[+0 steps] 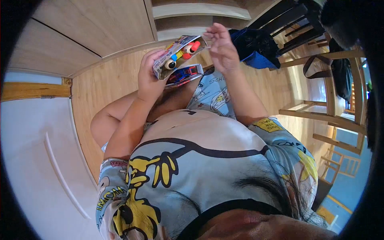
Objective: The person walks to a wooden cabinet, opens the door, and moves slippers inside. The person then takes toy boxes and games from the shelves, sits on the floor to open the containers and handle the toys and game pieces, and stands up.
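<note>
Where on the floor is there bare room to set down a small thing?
Bare floor shows between the cabinet doors and the bent left leg; another patch lies between the right forearm and the wooden frame. Crowded: left hand with toy box, second box below, right hand and dark blue bundle.

1. Spreads out as pale wood floor (88,94), carrying bent leg (108,124) at left.
2. Bears wooden chair (320,117) at right.
3. Meets cabinet (92,28) along far left.
4. Beside lower box (185,82), unclear whether resting on floor or leg.
</note>
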`<state>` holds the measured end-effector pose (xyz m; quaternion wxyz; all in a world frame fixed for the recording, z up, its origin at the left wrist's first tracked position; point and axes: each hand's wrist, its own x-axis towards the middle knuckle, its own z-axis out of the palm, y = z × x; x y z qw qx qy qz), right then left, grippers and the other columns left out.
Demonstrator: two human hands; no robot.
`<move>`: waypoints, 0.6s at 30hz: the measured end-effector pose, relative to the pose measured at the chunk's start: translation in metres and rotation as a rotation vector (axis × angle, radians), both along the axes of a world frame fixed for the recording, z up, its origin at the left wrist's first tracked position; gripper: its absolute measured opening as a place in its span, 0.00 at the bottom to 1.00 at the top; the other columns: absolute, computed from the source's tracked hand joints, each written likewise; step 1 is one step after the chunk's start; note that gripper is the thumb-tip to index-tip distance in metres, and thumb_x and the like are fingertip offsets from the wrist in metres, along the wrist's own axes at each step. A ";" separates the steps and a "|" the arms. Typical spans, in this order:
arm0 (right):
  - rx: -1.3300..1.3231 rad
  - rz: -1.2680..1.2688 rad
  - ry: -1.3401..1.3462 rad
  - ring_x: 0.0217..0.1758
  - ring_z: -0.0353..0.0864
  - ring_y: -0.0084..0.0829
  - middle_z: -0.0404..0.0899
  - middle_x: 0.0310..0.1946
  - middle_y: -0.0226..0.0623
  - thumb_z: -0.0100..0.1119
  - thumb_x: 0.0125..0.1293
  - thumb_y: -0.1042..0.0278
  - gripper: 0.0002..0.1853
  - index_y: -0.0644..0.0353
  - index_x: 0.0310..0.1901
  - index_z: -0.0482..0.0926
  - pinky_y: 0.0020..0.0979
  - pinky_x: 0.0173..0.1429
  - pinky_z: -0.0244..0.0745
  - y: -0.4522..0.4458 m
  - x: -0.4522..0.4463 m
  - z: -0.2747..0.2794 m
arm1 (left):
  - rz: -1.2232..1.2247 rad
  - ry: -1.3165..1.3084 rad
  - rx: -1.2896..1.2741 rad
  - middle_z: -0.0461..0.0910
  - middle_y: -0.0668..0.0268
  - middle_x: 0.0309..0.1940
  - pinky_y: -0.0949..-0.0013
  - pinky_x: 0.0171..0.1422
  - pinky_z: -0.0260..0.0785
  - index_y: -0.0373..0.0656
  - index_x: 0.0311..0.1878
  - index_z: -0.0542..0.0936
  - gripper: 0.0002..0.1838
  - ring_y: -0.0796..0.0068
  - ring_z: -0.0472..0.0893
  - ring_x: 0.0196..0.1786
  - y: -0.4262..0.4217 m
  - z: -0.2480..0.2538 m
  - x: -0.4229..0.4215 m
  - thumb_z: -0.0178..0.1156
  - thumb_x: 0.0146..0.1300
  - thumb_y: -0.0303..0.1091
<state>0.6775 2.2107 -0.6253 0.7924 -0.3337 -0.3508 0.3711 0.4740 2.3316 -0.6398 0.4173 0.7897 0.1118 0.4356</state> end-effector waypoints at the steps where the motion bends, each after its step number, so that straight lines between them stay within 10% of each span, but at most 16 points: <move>1: 0.010 -0.050 -0.127 0.54 0.69 0.27 0.71 0.50 0.31 0.68 0.49 0.72 0.33 0.53 0.59 0.68 0.27 0.58 0.63 -0.004 0.003 0.008 | 0.029 0.040 0.029 0.74 0.56 0.51 0.64 0.62 0.66 0.39 0.53 0.74 0.28 0.60 0.74 0.56 0.002 -0.002 0.000 0.69 0.44 0.21; 5: -0.194 -0.212 -0.931 0.48 0.69 0.25 0.71 0.43 0.30 0.69 0.52 0.67 0.20 0.55 0.49 0.77 0.25 0.51 0.63 -0.009 0.000 0.037 | 0.027 0.114 -0.035 0.74 0.57 0.49 0.67 0.62 0.65 0.38 0.52 0.74 0.28 0.62 0.74 0.56 0.000 -0.004 0.000 0.68 0.43 0.19; 18: -0.354 -0.157 -1.189 0.40 0.76 0.28 0.76 0.36 0.35 0.64 0.58 0.73 0.10 0.60 0.42 0.81 0.24 0.46 0.71 -0.001 -0.023 0.056 | -0.069 0.133 -0.433 0.74 0.61 0.49 0.70 0.60 0.67 0.40 0.53 0.73 0.30 0.68 0.75 0.55 0.003 -0.017 -0.009 0.67 0.43 0.15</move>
